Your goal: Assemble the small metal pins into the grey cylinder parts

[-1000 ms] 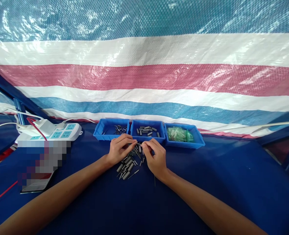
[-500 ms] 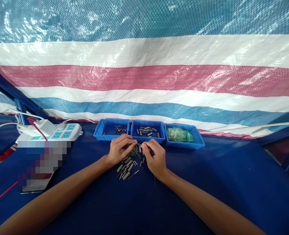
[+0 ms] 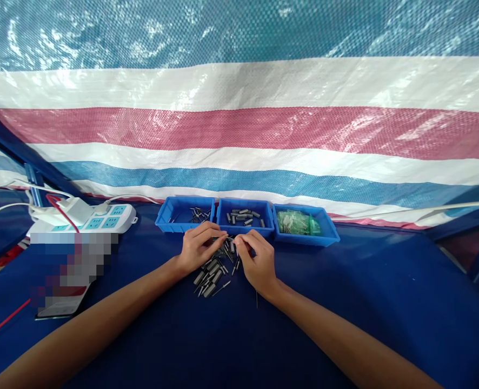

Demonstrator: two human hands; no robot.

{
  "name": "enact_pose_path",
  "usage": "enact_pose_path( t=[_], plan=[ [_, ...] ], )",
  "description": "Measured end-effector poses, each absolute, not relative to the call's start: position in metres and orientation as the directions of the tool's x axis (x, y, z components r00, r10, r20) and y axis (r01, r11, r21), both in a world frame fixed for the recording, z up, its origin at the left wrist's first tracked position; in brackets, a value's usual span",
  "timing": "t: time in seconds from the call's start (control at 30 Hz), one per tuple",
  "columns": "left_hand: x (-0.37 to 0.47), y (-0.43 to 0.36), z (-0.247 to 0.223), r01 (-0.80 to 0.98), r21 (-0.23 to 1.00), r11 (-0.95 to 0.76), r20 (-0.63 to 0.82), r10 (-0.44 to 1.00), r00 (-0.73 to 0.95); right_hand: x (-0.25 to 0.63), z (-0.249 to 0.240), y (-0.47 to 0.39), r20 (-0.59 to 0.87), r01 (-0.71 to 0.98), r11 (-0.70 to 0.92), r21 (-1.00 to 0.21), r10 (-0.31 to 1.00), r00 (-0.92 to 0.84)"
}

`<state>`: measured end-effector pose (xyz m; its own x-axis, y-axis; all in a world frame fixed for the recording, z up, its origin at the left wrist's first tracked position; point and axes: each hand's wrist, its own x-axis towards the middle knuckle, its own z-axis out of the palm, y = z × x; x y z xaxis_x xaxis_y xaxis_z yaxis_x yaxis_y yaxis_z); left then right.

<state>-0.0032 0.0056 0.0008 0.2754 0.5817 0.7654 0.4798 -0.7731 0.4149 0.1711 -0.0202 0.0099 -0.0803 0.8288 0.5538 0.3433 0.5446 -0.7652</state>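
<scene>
My left hand (image 3: 199, 247) and my right hand (image 3: 257, 260) face each other just in front of the bins, fingertips pinched and a small gap apart. A thin, pale metal pin (image 3: 230, 239) shows between them; its ends are hidden by the fingers, and I cannot make out its exact kind. Under and between the hands lies a loose pile of grey cylindrical pieces (image 3: 210, 288) and slim metal pins (image 3: 222, 288). One thin dark rod (image 3: 257, 300) lies below my right wrist.
Three blue bins stand in a row: the left bin (image 3: 174, 227) holds thin pins, the middle bin (image 3: 245, 204) grey cylinders, the right bin (image 3: 331, 229) green plastic packets. A white power strip (image 3: 121, 216) with cables and a partly blurred phone (image 3: 61, 310) lie left. Behind hangs a striped tarp (image 3: 239, 129).
</scene>
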Motion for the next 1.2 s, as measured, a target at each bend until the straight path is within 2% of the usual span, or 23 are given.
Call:
enact_pose_path(
  t=[0.9,1.2],
  plan=[
    [-0.0023,0.0060,0.0027,0.491,0.396,-0.776,0.773,0.571,0.278,0.1703,0.0092,-0.0226,0.594,0.381,0.564,-0.732,0.803,-0.046],
    [-0.0023,0.0056,0.0022,0.486,0.420,-0.767,0.760,0.590,0.273,0.1717,0.0113,-0.0233,0.578,0.345,0.549,-0.761,0.816,-0.024]
  ],
)
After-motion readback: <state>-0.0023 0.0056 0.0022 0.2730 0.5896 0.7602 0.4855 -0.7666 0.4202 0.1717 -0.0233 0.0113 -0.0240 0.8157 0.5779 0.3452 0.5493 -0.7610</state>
